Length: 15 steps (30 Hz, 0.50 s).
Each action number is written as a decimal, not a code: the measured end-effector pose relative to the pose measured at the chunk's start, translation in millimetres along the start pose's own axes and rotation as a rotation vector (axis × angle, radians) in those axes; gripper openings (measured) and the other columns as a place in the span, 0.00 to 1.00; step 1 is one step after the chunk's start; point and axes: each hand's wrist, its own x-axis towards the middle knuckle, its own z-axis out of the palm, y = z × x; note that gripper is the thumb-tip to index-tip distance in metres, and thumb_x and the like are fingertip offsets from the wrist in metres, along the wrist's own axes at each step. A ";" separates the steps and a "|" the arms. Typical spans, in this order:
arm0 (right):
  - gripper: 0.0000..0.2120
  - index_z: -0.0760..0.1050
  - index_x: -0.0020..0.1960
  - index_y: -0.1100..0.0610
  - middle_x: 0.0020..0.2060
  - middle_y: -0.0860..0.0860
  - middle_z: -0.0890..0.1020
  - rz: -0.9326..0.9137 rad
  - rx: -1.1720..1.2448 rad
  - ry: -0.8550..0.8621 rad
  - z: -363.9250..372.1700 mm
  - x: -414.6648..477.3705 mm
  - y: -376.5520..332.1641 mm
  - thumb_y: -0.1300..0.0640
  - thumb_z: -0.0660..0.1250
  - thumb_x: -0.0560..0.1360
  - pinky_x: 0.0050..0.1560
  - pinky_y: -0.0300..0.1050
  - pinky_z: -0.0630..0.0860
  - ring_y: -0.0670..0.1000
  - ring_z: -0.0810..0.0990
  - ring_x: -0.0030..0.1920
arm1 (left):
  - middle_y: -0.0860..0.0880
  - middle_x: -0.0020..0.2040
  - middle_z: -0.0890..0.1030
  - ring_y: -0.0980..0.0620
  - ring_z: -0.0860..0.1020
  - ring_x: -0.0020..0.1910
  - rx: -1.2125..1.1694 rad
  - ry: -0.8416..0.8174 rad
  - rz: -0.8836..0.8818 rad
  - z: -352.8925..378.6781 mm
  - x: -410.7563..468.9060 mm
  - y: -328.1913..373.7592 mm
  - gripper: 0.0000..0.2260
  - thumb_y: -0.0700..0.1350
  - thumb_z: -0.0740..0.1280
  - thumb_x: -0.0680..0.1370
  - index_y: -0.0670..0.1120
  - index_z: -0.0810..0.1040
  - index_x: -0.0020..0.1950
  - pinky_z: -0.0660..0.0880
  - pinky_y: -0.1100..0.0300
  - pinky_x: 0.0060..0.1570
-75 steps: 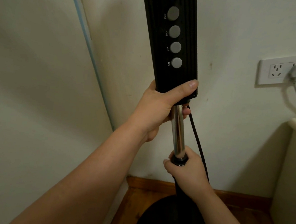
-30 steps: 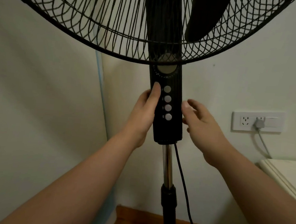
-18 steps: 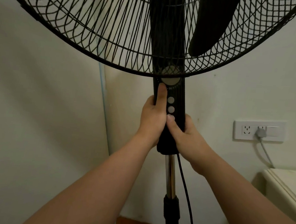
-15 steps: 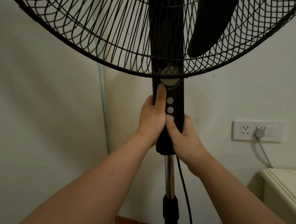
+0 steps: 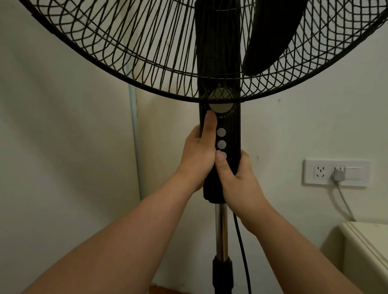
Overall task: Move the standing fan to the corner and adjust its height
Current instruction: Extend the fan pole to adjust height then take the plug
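The right hand (image 5: pixel 240 183) has risen off the collar (image 5: pixel 222 273) to clasp the control box (image 5: pixel 233 131) alongside the left hand (image 5: pixel 197 161), the upright pole (image 5: pixel 220 232) dropping straight below them.

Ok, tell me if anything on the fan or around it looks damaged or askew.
Nothing stands out. The fan grille looks intact, the chrome pole runs straight into its collar, and the left hand and right hand grip the control column; the right thumb covers a lower button.
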 end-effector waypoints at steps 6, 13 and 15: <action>0.05 0.67 0.52 0.39 0.50 0.42 0.79 -0.007 0.010 -0.007 1.5 -1.9 -1.4 0.45 0.63 0.79 0.33 0.27 0.75 0.31 0.79 0.42 | 0.42 0.49 0.85 0.50 0.85 0.44 -0.014 -0.007 -0.002 -1.0 -1.2 1.0 0.26 0.68 0.59 0.78 0.47 0.81 0.54 0.83 0.59 0.42; 0.10 0.69 0.59 0.41 0.51 0.40 0.80 0.031 0.014 0.020 -1.6 -2.3 0.5 0.41 0.53 0.82 0.39 0.30 0.76 0.35 0.80 0.48 | 0.50 0.49 0.87 0.54 0.85 0.46 0.029 0.019 0.011 0.2 -3.1 -0.4 0.28 0.70 0.57 0.77 0.49 0.81 0.58 0.81 0.58 0.46; 0.10 0.69 0.60 0.40 0.51 0.38 0.80 0.034 0.001 0.024 -2.1 -2.8 2.1 0.43 0.52 0.83 0.39 0.28 0.76 0.34 0.79 0.49 | 0.50 0.49 0.87 0.55 0.85 0.46 0.018 0.023 0.016 0.5 -5.5 -2.5 0.28 0.70 0.56 0.77 0.50 0.80 0.58 0.80 0.59 0.46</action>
